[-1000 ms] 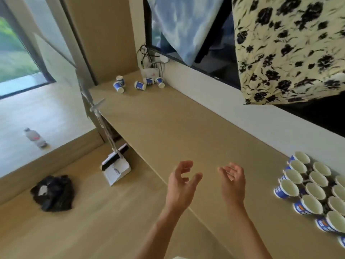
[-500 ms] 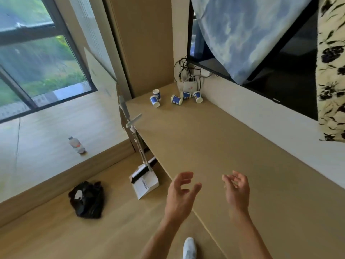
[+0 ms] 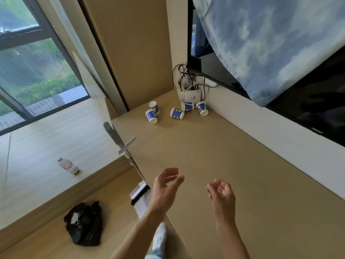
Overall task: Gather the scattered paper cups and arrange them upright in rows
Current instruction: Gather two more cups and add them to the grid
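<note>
Both hands hold the same raised pose as a second ago, while the view has swung left and closer to the far corner.

At the left, a dark-framed window (image 3: pixel 37 71) shows blurred greenery above a pale wood platform (image 3: pixel 46 143), where a clear plastic bottle (image 3: pixel 68 166) lies on its side. A crumpled, glossy black bag (image 3: pixel 85 224) sits on the tan floor (image 3: pixel 37 247). A long-handled dustpan (image 3: pixel 141 199) with its brush leans against the bench (image 3: pixel 205 156), a smooth matte tan board.

The left hand (image 3: pixel 166 187) hangs over the bench's near edge, its grip loosely spread and holding nothing. Five blue-and-white paper cups (image 3: pixel 177 113) cluster in the far corner, several of them tipped over, just beside a white box (image 3: pixel 192 95) trailing cables.

The right hand (image 3: pixel 221 195) hovers over the bench, fingers softly curled, its grip empty. A blue, cloud-mottled cloth (image 3: pixel 270 43) drapes over a dark screen (image 3: pixel 317 109).
</note>
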Available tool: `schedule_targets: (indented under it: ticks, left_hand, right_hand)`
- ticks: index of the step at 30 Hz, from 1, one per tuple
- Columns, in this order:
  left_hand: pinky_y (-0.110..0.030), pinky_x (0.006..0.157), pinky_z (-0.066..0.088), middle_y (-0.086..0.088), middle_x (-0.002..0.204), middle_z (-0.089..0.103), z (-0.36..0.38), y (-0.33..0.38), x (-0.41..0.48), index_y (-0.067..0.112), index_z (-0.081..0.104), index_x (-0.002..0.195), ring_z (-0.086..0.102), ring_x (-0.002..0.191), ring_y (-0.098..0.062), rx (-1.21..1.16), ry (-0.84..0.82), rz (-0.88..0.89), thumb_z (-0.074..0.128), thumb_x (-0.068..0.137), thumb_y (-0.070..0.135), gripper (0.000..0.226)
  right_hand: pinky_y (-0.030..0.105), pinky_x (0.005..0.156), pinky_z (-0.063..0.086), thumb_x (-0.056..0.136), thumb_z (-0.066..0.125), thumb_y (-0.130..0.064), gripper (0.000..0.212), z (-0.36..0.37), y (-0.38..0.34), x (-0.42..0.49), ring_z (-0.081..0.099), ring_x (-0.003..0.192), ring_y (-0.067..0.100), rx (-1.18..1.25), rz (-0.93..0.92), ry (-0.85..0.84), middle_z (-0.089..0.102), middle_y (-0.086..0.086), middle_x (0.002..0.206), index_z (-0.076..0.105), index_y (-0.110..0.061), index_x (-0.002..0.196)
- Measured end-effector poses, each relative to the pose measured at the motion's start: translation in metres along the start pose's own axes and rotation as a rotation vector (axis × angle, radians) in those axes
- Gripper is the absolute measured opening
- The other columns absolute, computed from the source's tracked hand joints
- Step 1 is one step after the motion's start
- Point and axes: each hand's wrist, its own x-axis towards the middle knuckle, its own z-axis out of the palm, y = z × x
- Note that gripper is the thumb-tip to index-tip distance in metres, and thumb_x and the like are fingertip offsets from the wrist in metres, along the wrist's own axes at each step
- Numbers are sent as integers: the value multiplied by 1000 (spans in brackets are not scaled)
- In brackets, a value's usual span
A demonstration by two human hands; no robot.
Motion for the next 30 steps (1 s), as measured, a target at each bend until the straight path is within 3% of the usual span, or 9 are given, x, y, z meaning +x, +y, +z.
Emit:
schedule_targets:
  ticks: [4,9,11,16,20,23,30]
  left_hand:
    - [-24,78,51,4,109,72,-9,3,93,27,67,110,67,102,-14,-16,-46,-60,73,91,24,20]
    - [-22,67,49,3,97,70,-22,9,227,16,65,119,63,81,-8,1,1,-172,73,90,27,32]
    - [-23,68,50,-1,107,68,-30,11,284,16,61,124,64,88,-9,25,28,-213,73,89,33,40]
    - [-45,100,53,-7,127,60,-44,0,400,14,51,133,60,114,-26,60,163,-308,73,86,34,55]
    - [-48,103,48,-12,128,56,-53,-16,468,12,48,132,55,119,-32,108,290,-372,70,81,30,58]
    - [-44,106,42,-15,131,50,-55,-28,501,7,45,130,47,125,-35,271,384,-417,72,80,35,64]
    - [-41,105,40,-13,135,48,-58,-40,549,7,40,137,46,129,-31,362,413,-498,78,71,56,90]
  right_hand:
    - [35,80,50,92,71,-13,20,20,4,28,68,92,23,-23,31,20,70,9,104,61,-21,107]
    - [40,88,49,92,70,-7,19,56,0,62,64,95,26,-61,110,114,70,13,102,62,-18,105]
    - [40,88,49,92,70,-6,19,76,-2,79,65,95,26,-89,141,129,70,12,100,63,-19,104]
    - [36,85,49,91,69,-3,21,135,-12,126,67,92,25,-145,201,121,71,12,102,62,-20,102]
    - [35,83,50,90,72,-6,19,183,-25,169,69,91,24,-207,204,60,72,8,98,65,-21,99]
    - [36,85,51,90,72,-9,16,214,-39,201,68,92,21,-256,198,7,72,10,101,64,-19,101]
    - [41,92,53,91,72,-16,17,270,-65,259,70,102,28,-373,222,-82,72,8,107,64,-19,105]
